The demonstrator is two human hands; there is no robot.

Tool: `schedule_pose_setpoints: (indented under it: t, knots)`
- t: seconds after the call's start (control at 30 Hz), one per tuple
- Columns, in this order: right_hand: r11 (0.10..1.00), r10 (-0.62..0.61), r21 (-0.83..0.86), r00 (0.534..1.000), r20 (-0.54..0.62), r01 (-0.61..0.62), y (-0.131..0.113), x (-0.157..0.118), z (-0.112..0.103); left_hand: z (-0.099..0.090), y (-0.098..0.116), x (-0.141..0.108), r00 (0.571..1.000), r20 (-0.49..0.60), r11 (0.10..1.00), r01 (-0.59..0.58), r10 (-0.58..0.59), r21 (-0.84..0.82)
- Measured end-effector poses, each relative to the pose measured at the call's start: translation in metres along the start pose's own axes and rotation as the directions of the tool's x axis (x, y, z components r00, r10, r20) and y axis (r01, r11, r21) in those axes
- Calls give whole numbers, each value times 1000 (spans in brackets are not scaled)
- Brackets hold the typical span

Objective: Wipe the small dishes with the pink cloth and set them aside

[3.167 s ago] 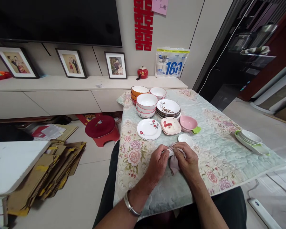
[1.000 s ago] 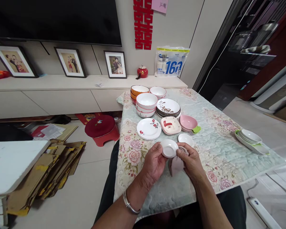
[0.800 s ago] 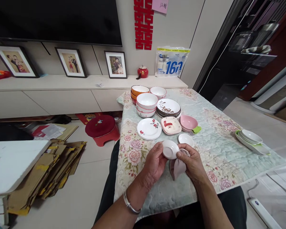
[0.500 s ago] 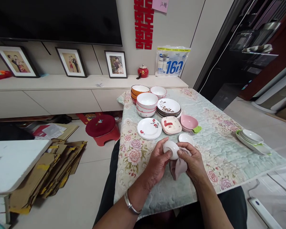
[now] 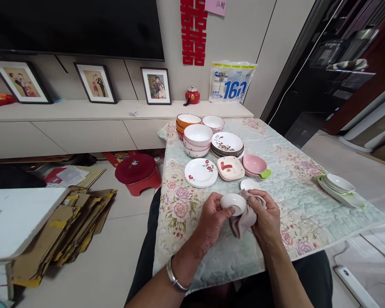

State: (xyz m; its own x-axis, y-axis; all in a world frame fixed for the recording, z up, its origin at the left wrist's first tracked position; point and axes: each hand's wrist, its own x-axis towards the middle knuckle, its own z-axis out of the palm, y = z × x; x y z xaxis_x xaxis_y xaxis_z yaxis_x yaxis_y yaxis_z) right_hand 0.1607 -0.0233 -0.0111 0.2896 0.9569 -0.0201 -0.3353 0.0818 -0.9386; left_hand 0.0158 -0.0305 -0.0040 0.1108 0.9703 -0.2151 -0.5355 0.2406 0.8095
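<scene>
My left hand [image 5: 214, 216] grips a small white dish [image 5: 233, 202] by its left edge, thumb on the near side. Bunched in my right hand [image 5: 265, 212] is a greyish-pink cloth [image 5: 244, 223], pressed near the dish's right edge. Both hands are above the near part of the table. Just beyond them lies another small white dish [image 5: 249, 184], partly covered by the cloth and my right hand. Close by are square dishes with a red design [image 5: 231, 168], flower-patterned plates [image 5: 201, 172] and pink bowls with a green handle [image 5: 255, 164].
Farther back stand white bowls with red rims [image 5: 198, 136], orange bowls [image 5: 188, 120] and brown-patterned plates [image 5: 227, 142]. Small white bowls sit on a green-edged dish [image 5: 342, 199] at the right. A floral cloth [image 5: 208, 261] covers the table. A red stool [image 5: 137, 175] stands left.
The dish has turned in my left hand and tilted, showing more of its side. My right hand with the cloth has shifted slightly right, off the dish's face.
</scene>
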Motion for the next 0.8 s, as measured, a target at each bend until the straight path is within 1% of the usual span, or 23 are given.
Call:
schedule_pose_setpoints:
  t: [0.07,0.1,0.13,0.2,0.27,0.37,0.4,0.47,0.53,0.57,0.7,0.77,0.8]
  knots:
    - [994,-90,-66,995,42,92,2,0,-2,0,-1,1,999,-37,999,-30,31,21]
    - [978,-150,-130,985,84,161,3,-1,-3,-1,-2,2,997,-59,998,-51,53,41]
    - [949,-213,-208,967,137,238,4,0,-3,-2,-3,3,994,-81,995,-73,78,68]
    - [851,-304,-363,920,249,380,5,0,-2,-5,-4,4,986,-111,983,-111,127,145]
    - [765,-328,-467,892,310,443,5,1,0,-7,-4,4,980,-105,960,-139,168,244]
    - [716,-332,-516,879,341,470,5,1,2,-9,-2,2,970,-38,886,-203,240,416]
    - [703,-340,-511,865,369,494,5,1,2,-8,-1,1,965,-16,855,-225,263,468]
    - [661,-376,-487,814,442,570,4,0,3,-7,0,-1,955,13,807,-258,297,531]
    - [621,-407,-471,771,490,627,5,0,4,-6,1,-1,954,21,806,-265,300,528]
    - [610,-415,-472,764,494,637,5,0,4,-6,1,-1,957,17,825,-259,290,503]
    - [613,-408,-492,781,473,618,8,2,3,-8,0,4,971,-64,932,-201,230,300]
    - [608,-401,-503,784,474,615,9,3,1,-9,-1,6,971,-90,955,-198,222,221]
    - [606,-397,-511,789,469,609,9,4,0,-10,-1,7,972,-89,957,-195,218,215]
